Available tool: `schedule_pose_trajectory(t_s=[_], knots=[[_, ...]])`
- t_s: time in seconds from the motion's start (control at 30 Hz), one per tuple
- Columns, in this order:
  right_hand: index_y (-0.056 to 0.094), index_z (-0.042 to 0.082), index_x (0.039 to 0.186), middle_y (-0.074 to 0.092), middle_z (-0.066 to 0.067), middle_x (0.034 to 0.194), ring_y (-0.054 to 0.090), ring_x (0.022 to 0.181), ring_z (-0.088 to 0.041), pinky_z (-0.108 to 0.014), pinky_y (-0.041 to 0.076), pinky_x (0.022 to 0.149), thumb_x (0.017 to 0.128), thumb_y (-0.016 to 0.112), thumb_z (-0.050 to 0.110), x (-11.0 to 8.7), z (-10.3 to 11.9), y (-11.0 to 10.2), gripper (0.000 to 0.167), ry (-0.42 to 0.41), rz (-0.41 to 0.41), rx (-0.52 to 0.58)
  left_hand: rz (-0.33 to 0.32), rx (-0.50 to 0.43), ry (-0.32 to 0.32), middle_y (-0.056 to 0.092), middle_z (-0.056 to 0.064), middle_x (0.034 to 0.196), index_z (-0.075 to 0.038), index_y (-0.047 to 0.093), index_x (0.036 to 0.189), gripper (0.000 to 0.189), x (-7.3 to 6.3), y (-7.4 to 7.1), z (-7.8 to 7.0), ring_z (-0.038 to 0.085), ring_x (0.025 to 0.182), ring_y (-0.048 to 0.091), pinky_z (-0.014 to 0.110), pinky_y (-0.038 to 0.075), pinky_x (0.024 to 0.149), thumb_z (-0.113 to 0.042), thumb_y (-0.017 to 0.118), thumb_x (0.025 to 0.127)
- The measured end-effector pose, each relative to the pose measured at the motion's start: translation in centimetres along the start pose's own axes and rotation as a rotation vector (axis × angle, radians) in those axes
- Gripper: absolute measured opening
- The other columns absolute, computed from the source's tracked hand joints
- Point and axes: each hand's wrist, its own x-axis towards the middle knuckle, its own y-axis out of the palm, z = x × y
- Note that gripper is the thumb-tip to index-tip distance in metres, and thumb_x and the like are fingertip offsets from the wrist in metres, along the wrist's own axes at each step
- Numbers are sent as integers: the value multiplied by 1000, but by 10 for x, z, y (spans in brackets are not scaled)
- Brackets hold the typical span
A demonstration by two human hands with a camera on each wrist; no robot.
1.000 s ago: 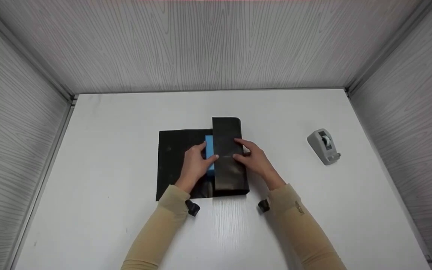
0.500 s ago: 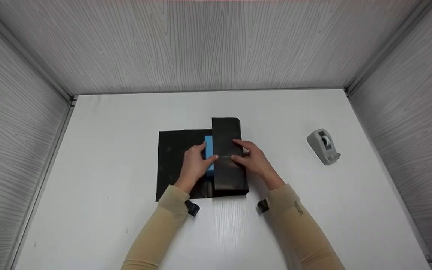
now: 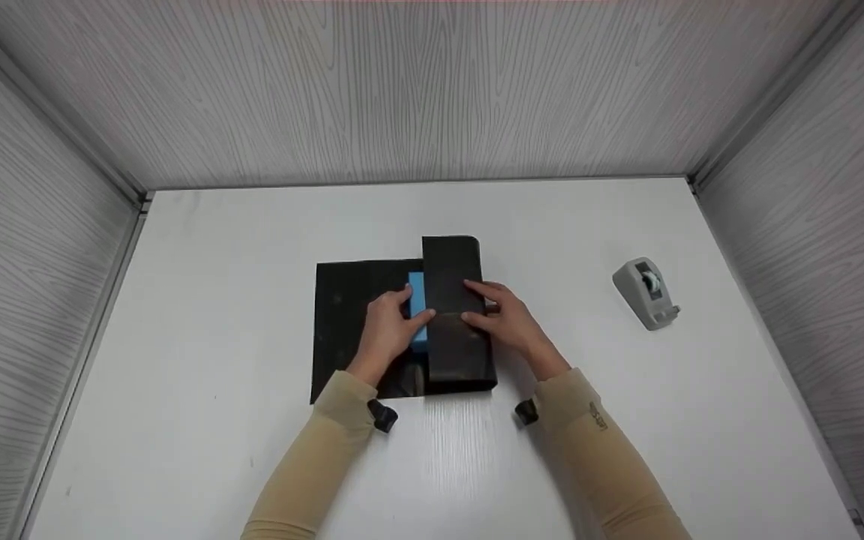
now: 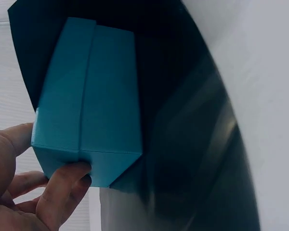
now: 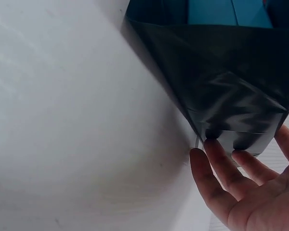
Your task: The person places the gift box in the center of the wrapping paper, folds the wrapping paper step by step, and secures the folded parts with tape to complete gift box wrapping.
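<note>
A blue box [image 3: 418, 291] lies on a glossy black sheet of wrapping paper [image 3: 342, 330]. The sheet's right part is folded up and over the box, so in the head view only a narrow blue strip shows. My left hand [image 3: 385, 326] grips the box at its left side, its thumb reaching the flap's edge. In the left wrist view, fingers press the near face of the box [image 4: 108, 96]. My right hand [image 3: 511, 321] holds the folded paper at the right side, thumb and index finger on top. Other fingers [image 5: 221, 168] touch the paper's side wall [image 5: 226, 82].
A grey tape dispenser [image 3: 646, 292] with a roll in it stands on the white table [image 3: 199, 315] to the right. Pale wood-grain panels [image 3: 432, 90] enclose the table at the back and both sides.
Both hands keep their hold on the box and paper. The paper, box and hands sit only a few pixels further left.
</note>
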Motion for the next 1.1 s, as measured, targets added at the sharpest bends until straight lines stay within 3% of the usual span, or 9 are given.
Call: schedule_pose_trajectory(t_s=[0.33,0.47,0.57,0.7,0.93,1.1], knots=[[48,23,147,39,-9,150,55,119,-33,-42,49,93,92,71,27,0,2,2,59,-4,-21,-22,60,-1,-9,51,23,139,3,46,143,62,-4,-4,1,32,128,49,43,42,103,-30,68,95],[50,21,146,41,-9,149,57,116,-32,-41,51,90,91,72,23,1,2,3,59,0,-35,-2,94,4,-11,59,20,125,2,44,145,62,-13,-11,4,26,108,60,39,49,90,-32,64,97],[50,20,145,41,-10,149,58,115,-33,-42,50,90,90,73,22,1,2,3,59,4,-39,7,83,9,-20,61,15,114,2,49,142,59,-22,-22,5,20,91,62,36,53,78,-32,65,96],[50,21,146,41,-10,149,57,116,-32,-43,49,92,90,73,22,0,3,3,60,5,-41,-2,35,51,-52,62,16,116,1,53,138,56,-33,-42,14,24,94,63,39,53,79,-30,68,94],[49,24,146,40,-8,150,58,115,-31,-42,51,89,91,72,24,-1,3,3,60,13,-29,7,-37,164,-249,64,17,105,2,60,126,49,-46,-82,43,29,88,63,45,50,75,-32,68,92],[49,24,146,40,-8,150,57,114,-32,-43,50,89,91,72,24,-1,3,3,60,10,-33,8,-14,220,-334,65,17,98,4,61,122,49,-52,-98,63,28,79,63,45,50,69,-34,67,91]])
